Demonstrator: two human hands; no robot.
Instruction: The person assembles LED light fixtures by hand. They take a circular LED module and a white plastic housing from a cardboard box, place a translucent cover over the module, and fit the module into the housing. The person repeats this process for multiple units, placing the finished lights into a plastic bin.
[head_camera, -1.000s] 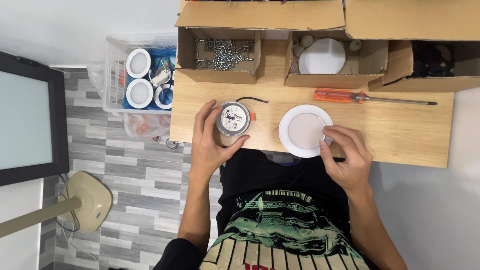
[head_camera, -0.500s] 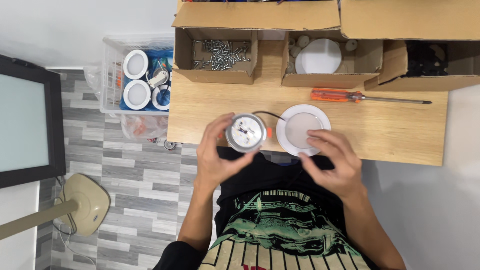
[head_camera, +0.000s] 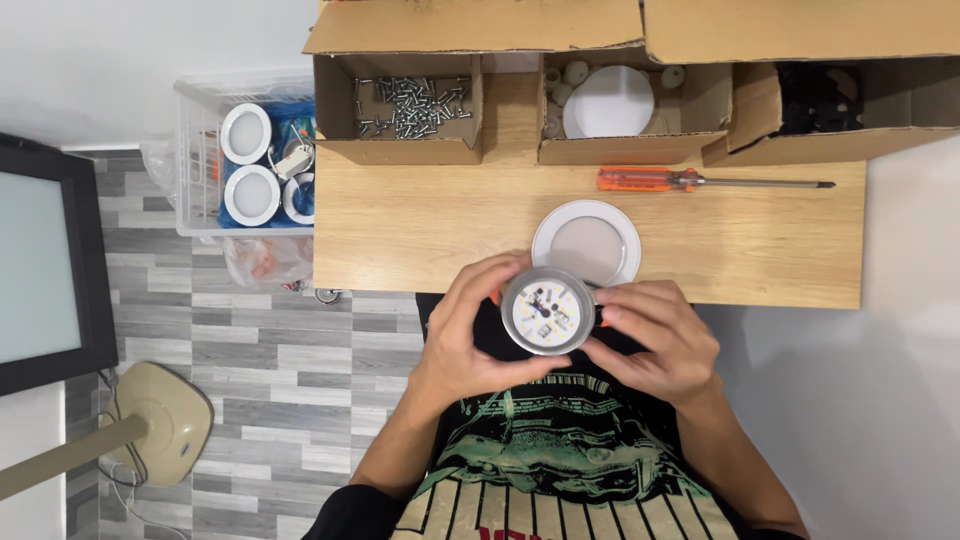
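Both hands on the round LED lamp body, right at the wooden table's near edge.

From the head camera: the left hand (head_camera: 470, 335) and right hand (head_camera: 655, 340) curl their fingers around the round LED lamp body (head_camera: 548, 311), gripping its rim from either side, LED board facing up. Just beyond it on the wooden table (head_camera: 420, 220) lies a white round diffuser cover (head_camera: 586, 243); farther back, an orange-handled screwdriver (head_camera: 700, 181) and a cardboard box of screws (head_camera: 410, 110).

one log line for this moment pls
left hand: holds round lamp body | right hand: also on it | white ring: on table | screwdriver: untouched
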